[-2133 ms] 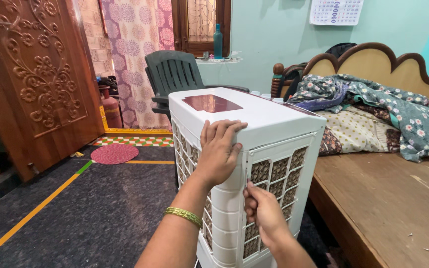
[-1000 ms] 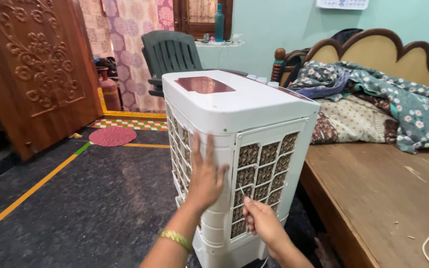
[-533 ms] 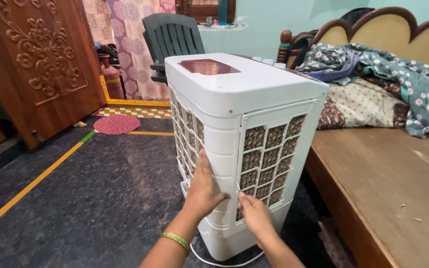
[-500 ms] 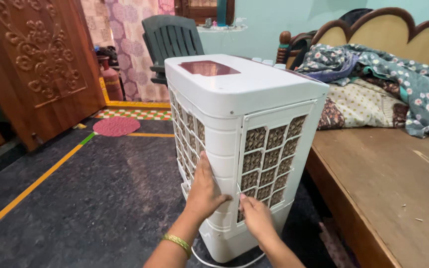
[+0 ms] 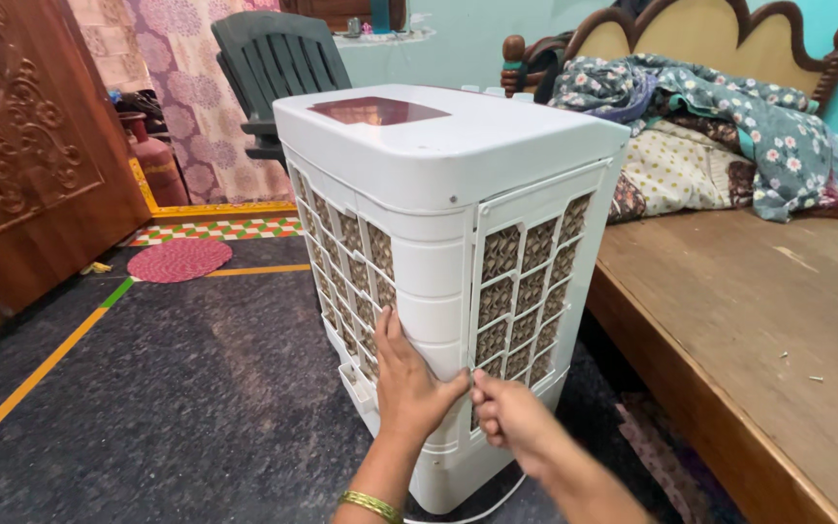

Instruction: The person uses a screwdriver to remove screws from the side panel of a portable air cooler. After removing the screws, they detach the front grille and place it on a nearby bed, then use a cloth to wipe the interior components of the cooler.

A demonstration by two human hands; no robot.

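A tall white air cooler (image 5: 448,165) with honeycomb grille panels stands on the dark floor in front of me. My left hand (image 5: 411,378) lies flat, fingers apart, against its lower corner between the two grilles. My right hand (image 5: 511,417) pinches the lower left edge of the side grille panel (image 5: 526,281). A gold bangle (image 5: 372,505) sits on my left wrist. A white cord (image 5: 477,505) curls out from under the cooler's base.
A bare wooden bed (image 5: 768,320) runs along the right, with heaped bedding (image 5: 720,126) at its headboard. A dark plastic chair (image 5: 273,68) stands behind the cooler. A carved wooden door (image 5: 21,146) and a round red mat (image 5: 178,259) are at the left.
Both hands have slid down the cooler from near its top to its lower corner. My view has dropped and come closer.
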